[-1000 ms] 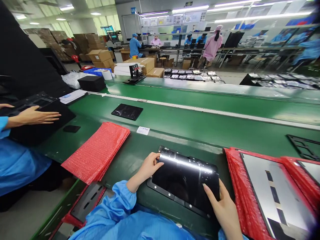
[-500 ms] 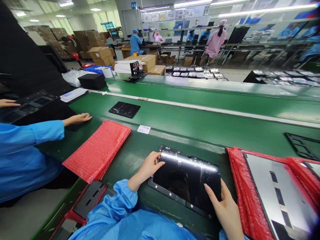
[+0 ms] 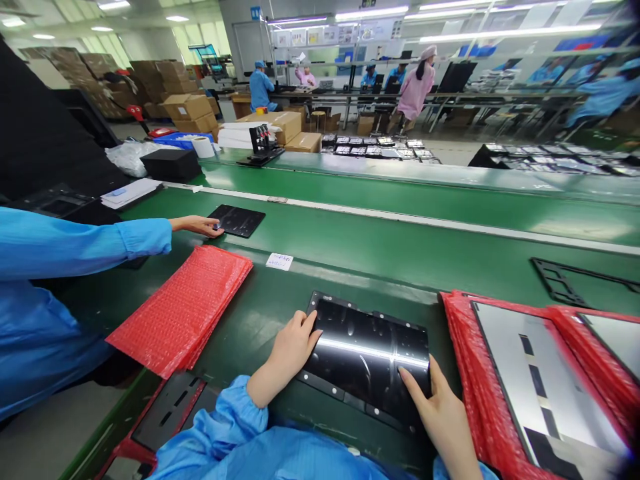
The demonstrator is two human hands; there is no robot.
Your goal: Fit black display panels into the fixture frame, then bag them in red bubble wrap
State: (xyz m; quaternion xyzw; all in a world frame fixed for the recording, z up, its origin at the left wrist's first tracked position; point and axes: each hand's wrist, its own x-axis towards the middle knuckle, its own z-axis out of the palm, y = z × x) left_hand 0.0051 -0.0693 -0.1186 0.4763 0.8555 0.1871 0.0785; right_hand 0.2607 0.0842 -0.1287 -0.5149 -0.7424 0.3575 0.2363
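A glossy black panel (image 3: 367, 357) lies over a black frame with white dots (image 3: 345, 398) on the green bench. My left hand (image 3: 290, 350) grips the panel's left edge between thumb and fingers. At the right edge, my right hand (image 3: 443, 407) holds the panel, thumb on its face and fingers at its side. Red bubble-wrap sleeves (image 3: 183, 307) lie to the left. On the right, a silver-backed panel (image 3: 540, 380) rests on more red wrap (image 3: 465, 353). A small paper label (image 3: 279, 261) sits beyond the panel.
A co-worker's hand (image 3: 197, 226) touches a black panel (image 3: 240, 220) at the upper left. An open black frame (image 3: 560, 280) lies at the right. A black block (image 3: 170, 165) and a small black stand (image 3: 261, 147) are farther back.
The glossy panel's tilt has changed slightly, with its light reflection lower on the face, still between my hands. The co-worker's hand has moved right to the small black panel. The view has shifted slightly.
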